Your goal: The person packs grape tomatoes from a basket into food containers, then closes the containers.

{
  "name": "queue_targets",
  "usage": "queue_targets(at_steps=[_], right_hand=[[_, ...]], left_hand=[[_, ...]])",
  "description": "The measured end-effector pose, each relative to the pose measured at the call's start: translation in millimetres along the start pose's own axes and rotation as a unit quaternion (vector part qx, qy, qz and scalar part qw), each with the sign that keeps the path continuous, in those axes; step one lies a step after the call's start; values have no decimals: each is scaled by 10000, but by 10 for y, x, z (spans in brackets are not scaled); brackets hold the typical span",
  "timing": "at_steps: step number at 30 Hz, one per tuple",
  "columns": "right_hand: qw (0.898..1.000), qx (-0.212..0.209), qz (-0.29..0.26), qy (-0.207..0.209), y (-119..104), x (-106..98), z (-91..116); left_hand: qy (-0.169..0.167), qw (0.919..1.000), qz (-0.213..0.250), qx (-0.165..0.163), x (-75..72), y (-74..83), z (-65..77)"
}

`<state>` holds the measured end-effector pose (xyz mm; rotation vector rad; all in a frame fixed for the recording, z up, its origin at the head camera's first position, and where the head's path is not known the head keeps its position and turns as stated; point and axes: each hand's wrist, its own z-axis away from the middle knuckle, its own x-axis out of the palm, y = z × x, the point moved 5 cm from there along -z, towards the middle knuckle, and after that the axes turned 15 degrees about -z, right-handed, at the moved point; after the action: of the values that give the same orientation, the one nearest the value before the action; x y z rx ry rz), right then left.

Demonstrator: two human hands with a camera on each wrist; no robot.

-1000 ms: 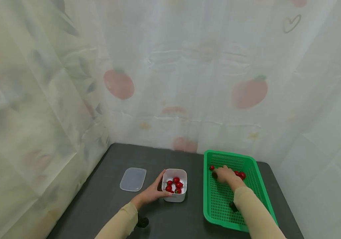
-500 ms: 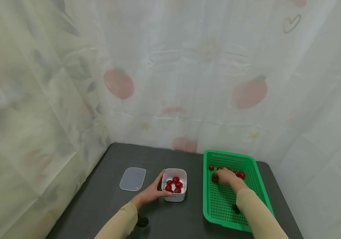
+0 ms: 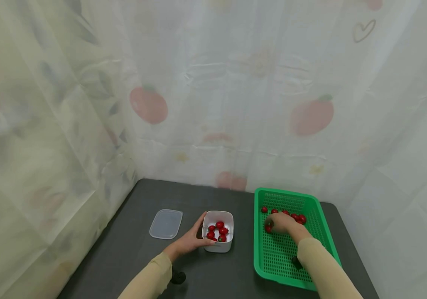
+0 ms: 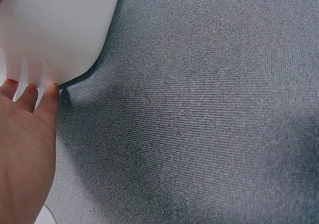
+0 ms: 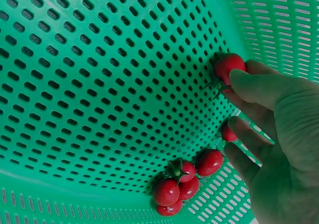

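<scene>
My left hand point(image 3: 188, 241) holds a white square container point(image 3: 219, 247) at its left side, thumb along the near wall. The fingertips point(image 4: 52, 92) touch the container's wall in the left wrist view. Inside it lie several red cherry tomatoes with green stems. My right hand point(image 3: 284, 222) is inside the green perforated basket point(image 3: 257, 245). In the right wrist view it pinches a cherry tomato point(image 5: 229, 67) between thumb and fingers, the green calyx facing away from the palm. More cherry tomatoes point(image 5: 209, 162) lie on the basket floor beyond the other fingers.
A translucent square lid point(image 3: 166, 224) lies flat on the dark grey table point(image 3: 198, 195), left of the container. Pale curtains point(image 3: 217, 104) with printed fruit hang behind and at both sides. The basket's raised rim surrounds the right hand.
My right hand has drawn slightly toward me inside the basket, and the tomato at its fingertips has come with it. More tomatoes show behind it. The left hand and container stay put.
</scene>
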<state>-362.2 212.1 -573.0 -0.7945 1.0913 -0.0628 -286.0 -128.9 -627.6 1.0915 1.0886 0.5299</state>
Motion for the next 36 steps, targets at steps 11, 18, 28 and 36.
queue_targets(at_steps=[11,18,28,36], right_hand=[[9999,155,-6,-49,-38,17,11],[9997,249,-28,17,-54,8,34],[9995,307,91,2,-55,31,-9],[9991,312,296,-23,-16,54,-56]], left_hand=[[4,10000,-34,-8,-4,-13,-11],[33,9999,-130,-35,-22,-52,-40],[33,10000,-62,13,-42,-69,-57],[38,10000,-67,-16,-40,-69,-71]])
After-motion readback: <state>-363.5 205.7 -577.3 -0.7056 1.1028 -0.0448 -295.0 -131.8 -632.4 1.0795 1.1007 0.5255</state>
